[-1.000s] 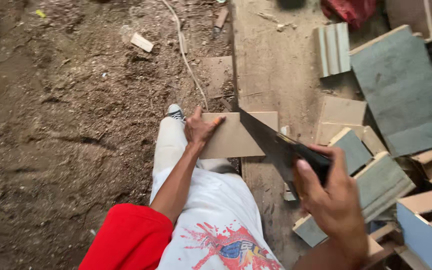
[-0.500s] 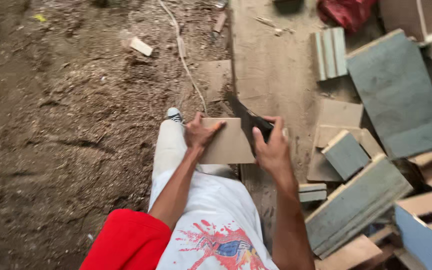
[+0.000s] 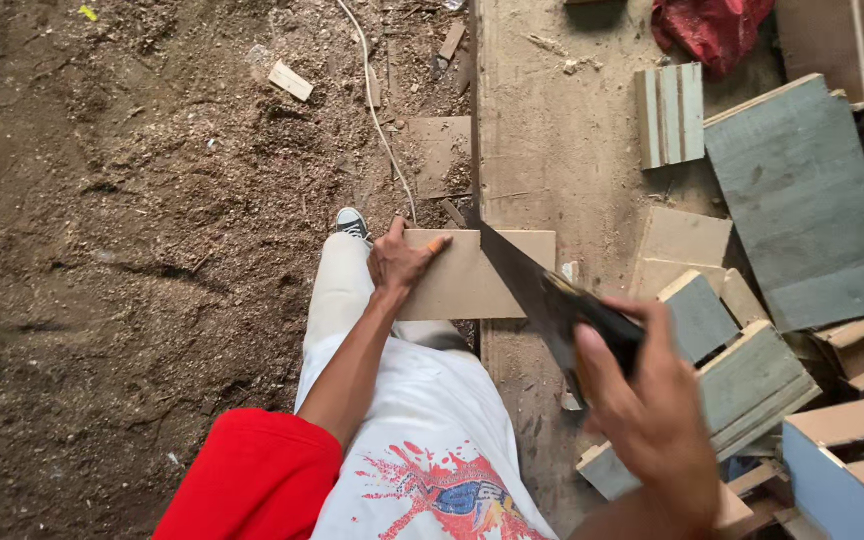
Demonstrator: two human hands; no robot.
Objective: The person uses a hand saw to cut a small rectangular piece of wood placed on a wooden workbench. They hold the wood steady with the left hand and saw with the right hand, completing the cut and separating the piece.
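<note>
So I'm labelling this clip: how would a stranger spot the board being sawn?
Find the long plank running down the middle. The tan board lies across its near edge, pinned by the left hand, handsaw in the right hand. Neighbouring offcuts are grey-green.

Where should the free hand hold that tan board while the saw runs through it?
Press on the tan board at its left end, coming from the left hand side. The saw crosses the right part, so the flat left face lies away from the blade and gives a palm-down hold.
</note>
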